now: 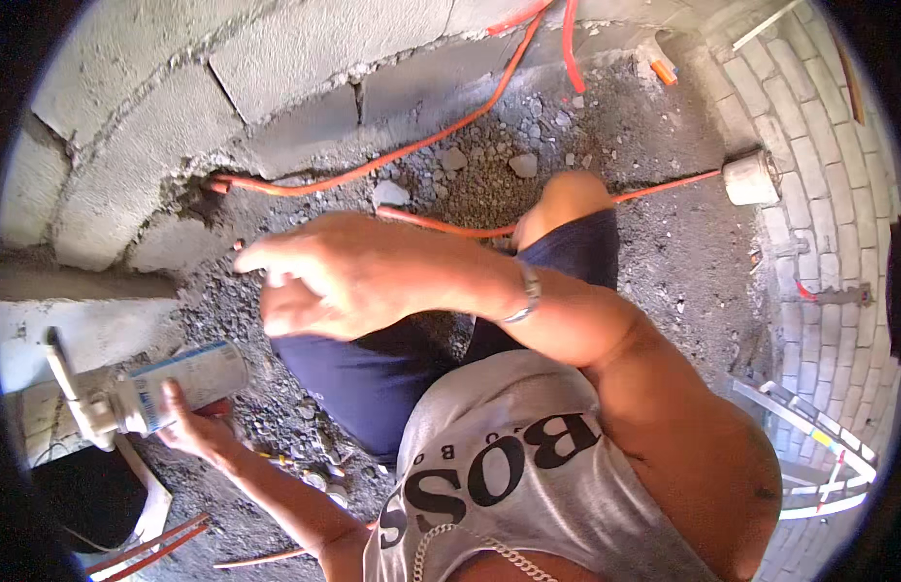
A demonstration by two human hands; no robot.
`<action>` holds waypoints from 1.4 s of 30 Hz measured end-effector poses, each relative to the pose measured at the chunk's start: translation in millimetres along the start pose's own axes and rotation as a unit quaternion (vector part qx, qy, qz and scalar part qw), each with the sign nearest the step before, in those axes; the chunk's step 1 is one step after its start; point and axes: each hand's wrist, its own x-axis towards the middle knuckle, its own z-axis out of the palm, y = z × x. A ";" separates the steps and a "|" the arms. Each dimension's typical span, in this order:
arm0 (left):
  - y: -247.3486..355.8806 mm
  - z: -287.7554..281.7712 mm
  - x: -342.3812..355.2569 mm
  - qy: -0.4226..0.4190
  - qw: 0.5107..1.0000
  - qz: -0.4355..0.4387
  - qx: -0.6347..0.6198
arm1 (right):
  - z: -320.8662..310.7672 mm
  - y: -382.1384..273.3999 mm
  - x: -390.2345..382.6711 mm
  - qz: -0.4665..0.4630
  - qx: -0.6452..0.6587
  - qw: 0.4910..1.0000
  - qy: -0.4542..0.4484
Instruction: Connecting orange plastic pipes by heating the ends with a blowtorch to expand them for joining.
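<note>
My left hand [193, 427] grips a blue-and-white cylindrical can [191, 373] at the lower left, with a white nozzle fitting and bar [81, 393] at its end. My right hand [344, 276] reaches across above my bent left leg and is slightly blurred. Its index finger points out toward the block wall and its other fingers are loosely bent, apart from the can. My knee [572, 199] and dark shorts show beneath the right arm, over gravelly ground.
A pale block wall [305, 68] runs along the back, with orange conduits [402, 150] along its foot and across loose rubble [494, 145]. A white bucket-like container [751, 179] stands at the right beside a brick-patterned surface. A white-framed dark opening [86, 500] is at lower left, a metal frame [804, 422] at lower right.
</note>
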 end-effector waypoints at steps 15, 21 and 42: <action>125.2 132.8 -128.0 -0.529 0.846 0.007 -0.062 | -46.0 29.6 -112.5 -0.012 0.211 0.977 -0.017; 111.6 168.8 -160.5 -0.612 0.777 -0.011 -0.150 | -67.6 74.0 -159.8 0.077 0.162 0.974 -0.139; 15.5 201.4 -179.4 -0.395 0.894 0.191 0.096 | -47.0 73.2 -144.1 0.210 0.230 0.944 0.107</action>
